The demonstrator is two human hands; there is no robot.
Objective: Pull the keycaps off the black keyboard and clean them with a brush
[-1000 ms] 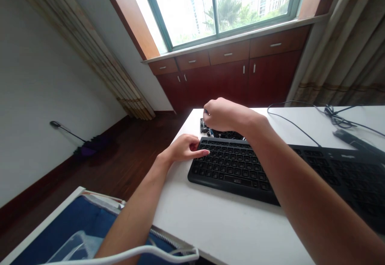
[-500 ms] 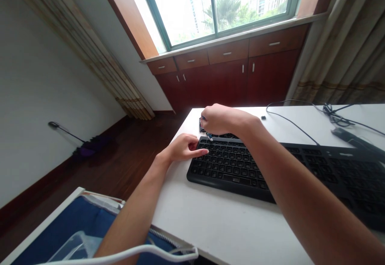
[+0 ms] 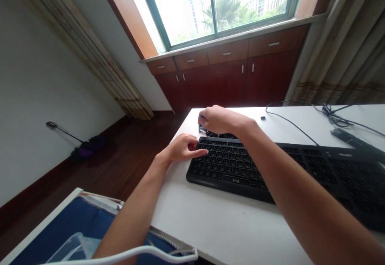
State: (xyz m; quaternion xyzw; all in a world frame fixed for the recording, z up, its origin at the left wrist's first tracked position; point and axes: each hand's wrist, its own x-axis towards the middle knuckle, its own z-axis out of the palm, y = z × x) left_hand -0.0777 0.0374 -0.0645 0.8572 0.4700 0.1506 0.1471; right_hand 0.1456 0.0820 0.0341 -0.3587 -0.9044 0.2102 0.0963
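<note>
A black keyboard (image 3: 240, 164) lies on the white table (image 3: 216, 221). My left hand (image 3: 183, 147) rests at the keyboard's left end, fingers curled, the index finger stretched onto the corner keys. My right hand (image 3: 219, 119) reaches across just behind the keyboard's top left corner, closed in a pinch on a small blue-tipped tool (image 3: 201, 117). Beneath it lies a heap of small black keycaps (image 3: 218, 135), partly hidden by the hand.
A single black keycap (image 3: 263, 117) and a black cable (image 3: 288, 122) lie behind the keyboard. A second black device (image 3: 351, 138) sits at the far right. Dark red cabinets (image 3: 228, 76) stand under the window. A broom (image 3: 81, 146) lies on the wooden floor at left.
My right hand has dropped lower and shifted slightly left over the keycap heap. The left hand has stayed at the keyboard's corner.
</note>
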